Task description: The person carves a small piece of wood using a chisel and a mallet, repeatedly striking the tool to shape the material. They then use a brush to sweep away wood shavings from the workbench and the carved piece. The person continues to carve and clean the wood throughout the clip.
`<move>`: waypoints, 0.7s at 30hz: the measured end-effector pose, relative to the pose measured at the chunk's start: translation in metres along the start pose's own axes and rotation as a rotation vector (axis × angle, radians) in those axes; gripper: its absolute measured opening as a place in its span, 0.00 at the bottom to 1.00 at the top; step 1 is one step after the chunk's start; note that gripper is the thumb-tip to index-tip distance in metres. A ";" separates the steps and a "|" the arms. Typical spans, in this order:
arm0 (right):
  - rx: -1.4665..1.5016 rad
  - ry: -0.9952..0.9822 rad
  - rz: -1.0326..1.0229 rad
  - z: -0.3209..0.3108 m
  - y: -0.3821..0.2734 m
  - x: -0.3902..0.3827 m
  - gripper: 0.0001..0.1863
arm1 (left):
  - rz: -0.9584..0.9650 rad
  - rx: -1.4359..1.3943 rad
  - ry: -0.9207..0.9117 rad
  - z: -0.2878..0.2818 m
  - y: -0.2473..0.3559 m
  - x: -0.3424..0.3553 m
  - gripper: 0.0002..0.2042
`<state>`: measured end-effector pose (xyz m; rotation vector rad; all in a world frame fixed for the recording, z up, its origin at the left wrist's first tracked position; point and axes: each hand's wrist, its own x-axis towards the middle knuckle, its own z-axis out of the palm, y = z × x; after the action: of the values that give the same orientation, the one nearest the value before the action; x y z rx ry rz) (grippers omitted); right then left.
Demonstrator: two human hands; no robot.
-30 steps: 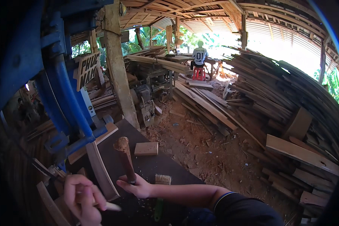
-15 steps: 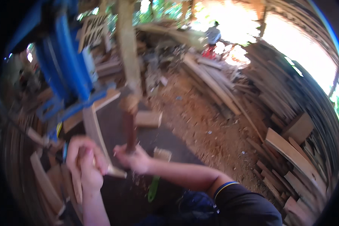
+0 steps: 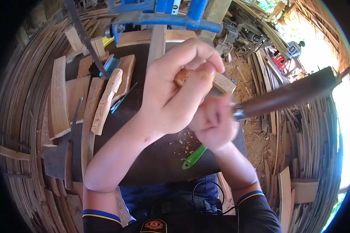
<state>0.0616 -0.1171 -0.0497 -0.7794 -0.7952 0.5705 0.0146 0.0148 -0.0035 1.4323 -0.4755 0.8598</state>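
Note:
My left hand [image 3: 175, 91] is raised close in front of me, its fingers curled round a piece of wood [image 3: 181, 77] whose brown end peeks out; the rest is hidden by the palm. Just below and to the right, my right hand [image 3: 216, 126], slightly blurred, is closed on a tool with a brown wooden handle [image 3: 284, 97] and a shiny metal collar by the fist. The handle points up to the right, ending in a dark butt with a thin metal tip. A green-handled brush [image 3: 194, 157] lies on the dark tabletop [image 3: 151, 167] among shavings.
A blue metal frame [image 3: 167, 20] stands at the far edge. Left on the table lie a carved wood strip [image 3: 107, 101], a long file-like tool [image 3: 69, 155] and boards [image 3: 59, 97]. A saw blade [image 3: 83, 35] rises there. Stacked planks [image 3: 313, 143] and a person [image 3: 294, 49] are at right.
Both hands have come up closer to me and together. The brown-handled tool has swung from upright to pointing right. My view has turned, so the blue frame is now ahead.

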 end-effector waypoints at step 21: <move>0.005 -0.031 -0.101 -0.033 0.010 0.006 0.23 | -0.147 0.037 -0.006 0.010 0.002 0.003 0.06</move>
<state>0.0897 -0.1193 -0.0701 -0.7235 -0.8561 0.4951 0.0170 0.0053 0.0009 1.4845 -0.3556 0.7499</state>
